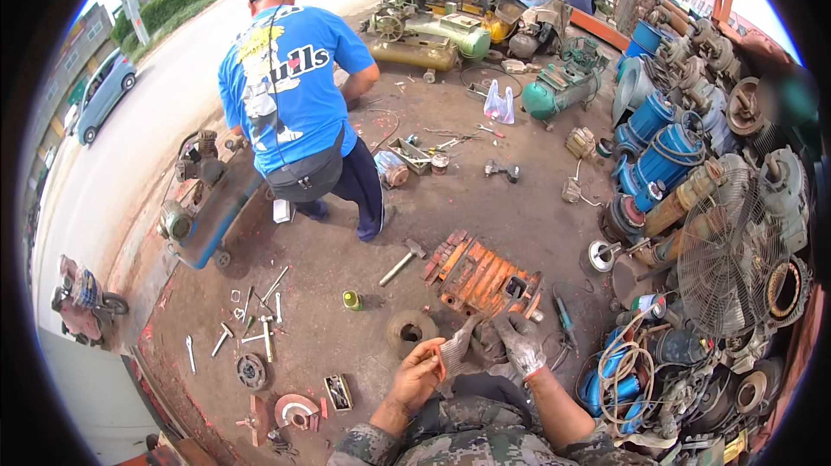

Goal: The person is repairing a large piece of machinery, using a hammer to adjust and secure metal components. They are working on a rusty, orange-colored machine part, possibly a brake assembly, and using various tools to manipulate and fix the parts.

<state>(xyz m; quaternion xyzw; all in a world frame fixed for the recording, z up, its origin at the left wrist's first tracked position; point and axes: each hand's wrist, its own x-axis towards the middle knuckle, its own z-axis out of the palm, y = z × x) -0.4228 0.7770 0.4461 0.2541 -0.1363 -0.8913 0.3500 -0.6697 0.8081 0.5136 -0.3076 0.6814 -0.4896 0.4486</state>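
Observation:
My bare left hand grips the orange-edged cuff of a grey knitted glove. My right hand, in a grimy grey glove, is closed around the dark end of what seems to be that loose glove; exactly what its fingers hold is partly hidden. Just beyond my hands lies an orange, ribbed machine housing on the ground. A dark metal ring rests left of the glove, near a green-yellow bottle. A hammer lies farther forward.
A person in a blue shirt bends over a compressor at left. Scattered wrenches lie left of me. Motors, pumps and a fan guard crowd the right side. More compressors stand behind. A road runs along the left.

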